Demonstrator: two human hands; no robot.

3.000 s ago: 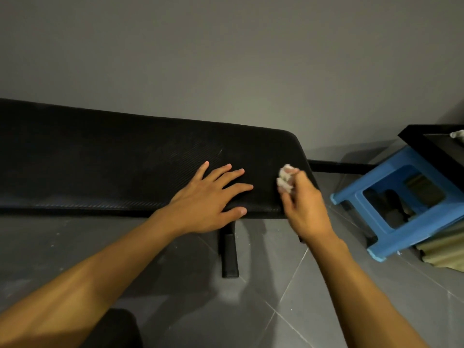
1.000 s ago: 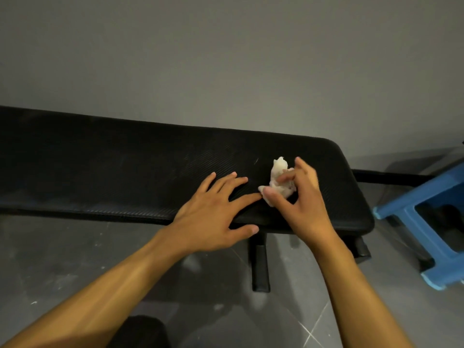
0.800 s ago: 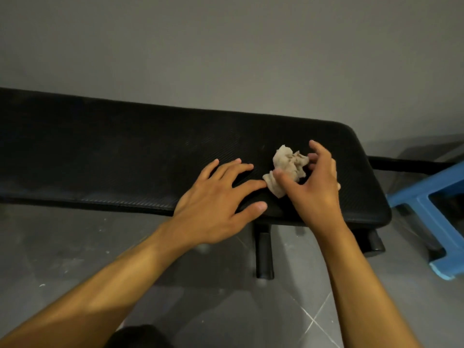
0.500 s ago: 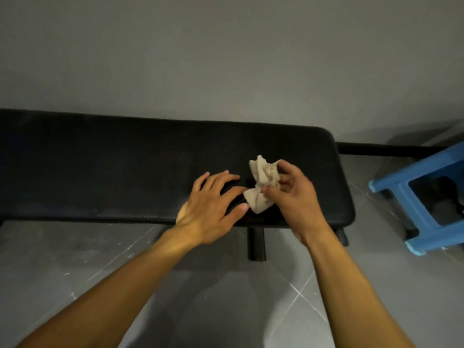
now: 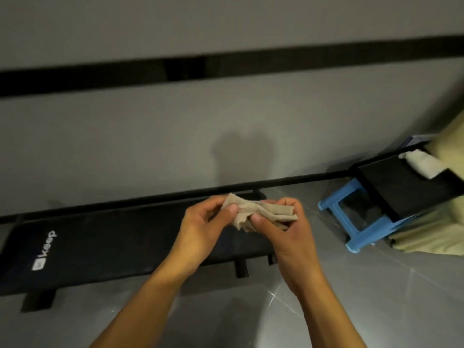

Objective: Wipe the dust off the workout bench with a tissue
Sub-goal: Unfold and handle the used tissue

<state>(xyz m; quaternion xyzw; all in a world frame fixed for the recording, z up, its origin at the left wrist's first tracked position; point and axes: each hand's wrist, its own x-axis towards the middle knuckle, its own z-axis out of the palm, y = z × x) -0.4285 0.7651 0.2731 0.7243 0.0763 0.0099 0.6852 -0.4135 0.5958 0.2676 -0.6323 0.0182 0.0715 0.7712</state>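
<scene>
Now lifted off bench (image 5: 105, 242), both hands, left (image 5: 200, 229), right (image 5: 283, 234), grasping tissue (image 5: 258, 213).

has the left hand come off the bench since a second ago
Yes. The left hand no longer lies flat on the bench; it is raised above the pad, holding the tissue together with the right hand.

Two bare forearms reach in from the lower edge, with no sleeves, watch, rings or gloves showing. The left hand (image 5: 200, 231) and right hand (image 5: 288, 232) are uncovered, with short, plain, unpainted fingernails.
</scene>
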